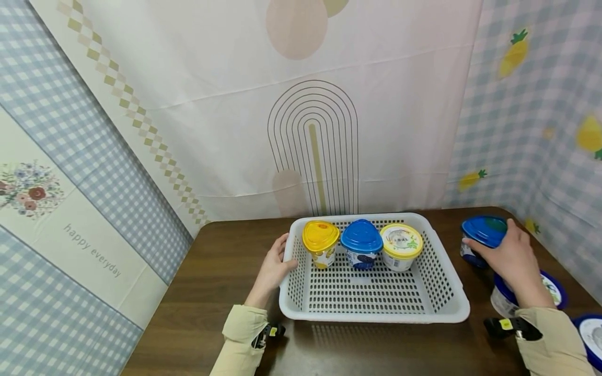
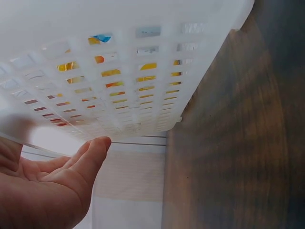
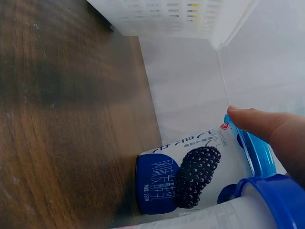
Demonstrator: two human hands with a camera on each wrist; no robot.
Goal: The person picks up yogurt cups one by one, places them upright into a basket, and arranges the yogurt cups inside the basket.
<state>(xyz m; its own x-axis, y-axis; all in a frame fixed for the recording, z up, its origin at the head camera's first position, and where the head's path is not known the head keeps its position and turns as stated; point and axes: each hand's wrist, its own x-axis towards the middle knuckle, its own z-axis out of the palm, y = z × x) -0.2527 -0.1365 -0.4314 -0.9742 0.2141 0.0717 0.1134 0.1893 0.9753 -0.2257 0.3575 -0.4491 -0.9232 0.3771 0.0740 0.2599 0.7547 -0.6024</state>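
Observation:
My left hand (image 1: 273, 266) holds the left rim of a white plastic basket (image 1: 362, 316), thumb over the edge and fingers outside. In the left wrist view the fingers lie against the slotted basket wall (image 2: 138, 102). Inside, along the back, stand a yellow-lidded cup (image 1: 321, 243), a blue-lidded cup (image 1: 361, 243) and a round cup with a yellow rim (image 1: 401, 245). Right of the basket, my right hand (image 1: 512, 258) grips the lid of a blue-lidded yogurt cup (image 1: 481, 232). A blackberry picture shows on that yogurt cup (image 3: 190, 176) in the right wrist view; it appears to stand on the table.
Near my right forearm stand a round tub with a dark blue rim (image 1: 555, 290) and another such tub (image 1: 591, 334) at the frame's edge. Brown wood table (image 1: 226, 250) surrounds the basket. Behind it hangs a printed cloth (image 1: 235, 130).

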